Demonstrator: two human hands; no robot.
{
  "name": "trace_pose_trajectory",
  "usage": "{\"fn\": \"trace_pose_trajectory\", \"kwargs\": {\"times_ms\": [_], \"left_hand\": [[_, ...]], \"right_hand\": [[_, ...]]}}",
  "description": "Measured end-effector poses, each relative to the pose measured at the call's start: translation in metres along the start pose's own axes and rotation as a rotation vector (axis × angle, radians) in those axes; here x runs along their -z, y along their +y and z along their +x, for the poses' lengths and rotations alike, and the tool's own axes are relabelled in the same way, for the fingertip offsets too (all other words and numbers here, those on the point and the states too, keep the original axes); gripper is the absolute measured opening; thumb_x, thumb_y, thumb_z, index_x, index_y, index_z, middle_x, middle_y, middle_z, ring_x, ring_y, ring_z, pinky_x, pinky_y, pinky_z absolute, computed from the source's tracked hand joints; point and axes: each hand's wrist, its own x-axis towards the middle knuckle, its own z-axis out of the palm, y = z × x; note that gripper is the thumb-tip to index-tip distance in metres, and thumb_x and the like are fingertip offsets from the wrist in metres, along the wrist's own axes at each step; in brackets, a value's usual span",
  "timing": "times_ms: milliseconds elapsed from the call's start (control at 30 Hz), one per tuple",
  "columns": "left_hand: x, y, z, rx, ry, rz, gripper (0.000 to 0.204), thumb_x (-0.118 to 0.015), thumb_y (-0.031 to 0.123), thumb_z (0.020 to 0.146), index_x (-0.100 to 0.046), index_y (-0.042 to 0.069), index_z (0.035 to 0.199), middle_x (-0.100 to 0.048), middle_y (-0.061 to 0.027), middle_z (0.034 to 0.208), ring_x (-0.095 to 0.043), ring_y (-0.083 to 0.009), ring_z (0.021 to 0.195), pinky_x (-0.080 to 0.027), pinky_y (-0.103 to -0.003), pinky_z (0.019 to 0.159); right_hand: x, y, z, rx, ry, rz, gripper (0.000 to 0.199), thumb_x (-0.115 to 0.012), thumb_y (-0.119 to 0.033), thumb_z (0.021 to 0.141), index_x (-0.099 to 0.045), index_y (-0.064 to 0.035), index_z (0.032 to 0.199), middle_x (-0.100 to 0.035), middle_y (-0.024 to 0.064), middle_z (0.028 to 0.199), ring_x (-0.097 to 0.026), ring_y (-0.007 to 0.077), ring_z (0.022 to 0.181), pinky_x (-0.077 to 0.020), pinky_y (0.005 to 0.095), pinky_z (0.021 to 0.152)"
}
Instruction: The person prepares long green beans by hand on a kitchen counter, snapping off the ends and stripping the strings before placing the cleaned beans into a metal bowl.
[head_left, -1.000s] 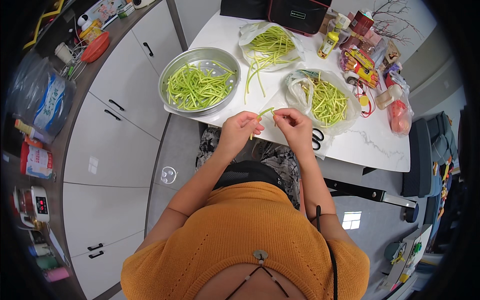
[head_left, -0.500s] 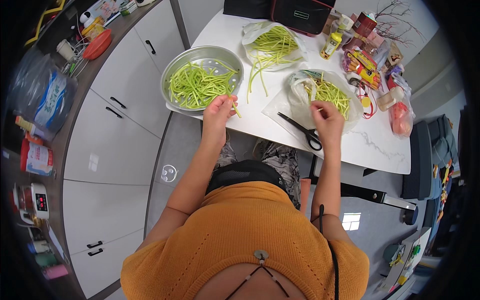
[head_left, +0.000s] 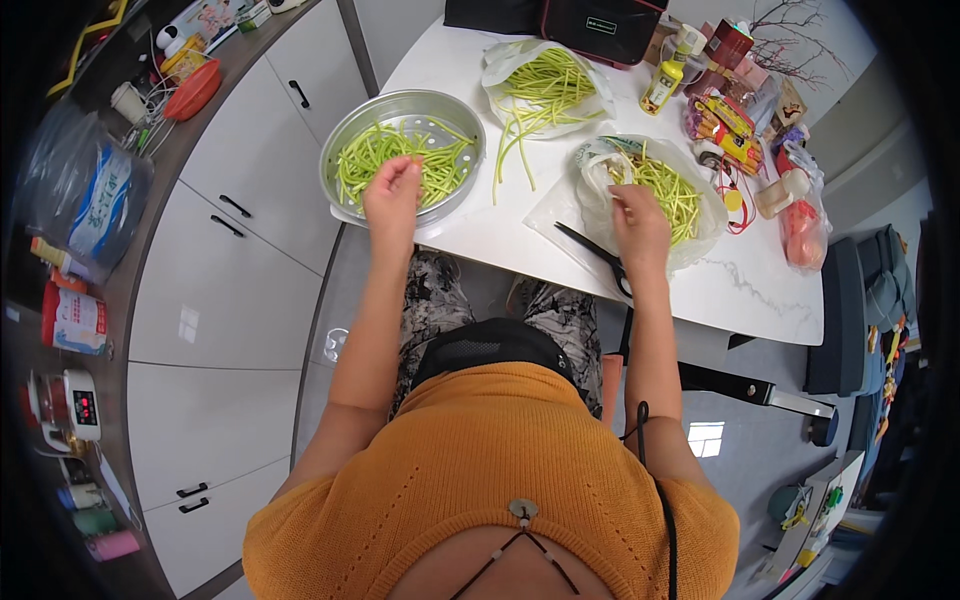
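Note:
My left hand [head_left: 391,200] is over the near part of a round metal steamer pan [head_left: 476,150] with a perforated base. Its fingers are drawn together above a heap of cut green stems [head_left: 385,150]; whatever they hold is hidden. By the side of a white plastic bag [head_left: 598,165], my right hand [head_left: 641,225] has its fingertips pinched, and what lies between them is too small to name. Longer green stems [head_left: 672,190] fill that bag. Black scissors [head_left: 592,245] lie on the table at the right hand, their handles partly behind its wrist.
Another plastic bag [head_left: 497,68] with long green stems stands farther back on the white table [head_left: 765,290]. A yellow bottle [head_left: 661,88], snack packs [head_left: 725,135] and a bag of red items [head_left: 802,235] crowd the right side. White cabinets [head_left: 230,290] run along the left.
My left hand has moved from the pan's near right rim to over the stems, and the stem seen in it no longer shows. My right hand has shifted slightly left and up.

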Motion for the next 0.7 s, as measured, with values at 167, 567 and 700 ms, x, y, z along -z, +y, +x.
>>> {"fn": "trace_pose_trajectory", "kwargs": {"times_ms": [167, 567, 700], "left_hand": [[0.023, -0.016, 0.029, -0.109, 0.106, 0.248, 0.028, -0.059, 0.005, 0.083, -0.056, -0.003, 0.110, -0.058, -0.0074, 0.093, -0.054, -0.0079, 0.069, -0.044, -0.019, 0.063], [-0.003, -0.004, -0.031, -0.072, -0.117, 0.173, 0.015, -0.056, 0.007, 0.087, -0.064, 0.001, 0.098, -0.058, 0.0016, 0.077, -0.047, -0.0036, 0.061, -0.037, -0.017, 0.054], [-0.009, -0.016, -0.041, -0.040, -0.248, 0.164, 0.015, -0.056, 0.007, 0.086, -0.063, 0.001, 0.098, -0.059, 0.0007, 0.080, -0.047, -0.0035, 0.061, -0.037, -0.017, 0.055]], "right_hand": [[-0.037, -0.019, 0.003, 0.083, -0.155, 0.040, 0.016, -0.060, -0.003, 0.074, -0.065, -0.0082, 0.088, -0.061, 0.0099, 0.088, -0.061, 0.0292, 0.074, -0.0489, 0.0371, 0.065], [-0.105, -0.031, 0.025, -0.005, -0.435, -0.366, 0.018, -0.059, -0.018, 0.077, -0.060, -0.0028, 0.087, -0.061, 0.0138, 0.085, -0.064, 0.0309, 0.076, -0.0514, 0.0398, 0.065], [-0.112, -0.023, 0.025, -0.065, -0.462, -0.399, 0.018, -0.055, -0.017, 0.078, -0.061, -0.0015, 0.086, -0.064, 0.0152, 0.085, -0.064, 0.0320, 0.077, -0.0513, 0.0407, 0.067]]}}
